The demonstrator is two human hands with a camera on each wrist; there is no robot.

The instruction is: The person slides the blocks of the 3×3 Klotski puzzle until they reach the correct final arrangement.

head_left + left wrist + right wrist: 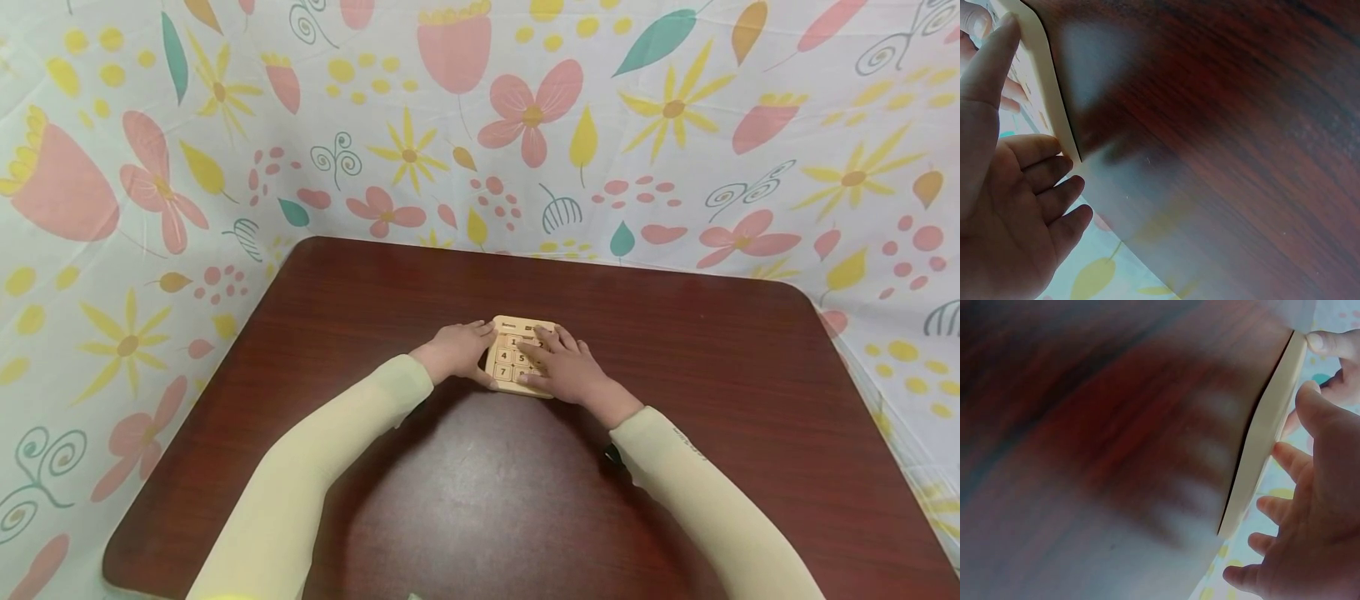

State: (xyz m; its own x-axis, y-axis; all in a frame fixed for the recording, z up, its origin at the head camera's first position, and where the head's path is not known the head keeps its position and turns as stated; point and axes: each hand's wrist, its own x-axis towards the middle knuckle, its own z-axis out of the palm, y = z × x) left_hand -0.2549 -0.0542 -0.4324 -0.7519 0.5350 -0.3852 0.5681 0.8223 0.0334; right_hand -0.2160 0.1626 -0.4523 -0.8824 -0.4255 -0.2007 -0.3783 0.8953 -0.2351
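A pale wooden sliding number puzzle [504, 356] lies flat on the table, its tiles marked with black digits. My left hand [459, 350] holds its left side, the thumb at the near corner and the fingers by the far corner. In the left wrist view, the thumb tip touches the rim of the puzzle [1052, 87]. Over the right part spreads my right hand [572, 375], fingertips on or just above the tiles and covering several of them. The right wrist view shows the puzzle's side edge [1259, 444] with the fingers extended beside it.
The dark red-brown wooden table [465, 483] has rounded far corners. A white cloth with flowers and leaves [465, 142] hangs behind the table and along its sides. A small pale thing [414, 596] just shows at the bottom edge of the head view.
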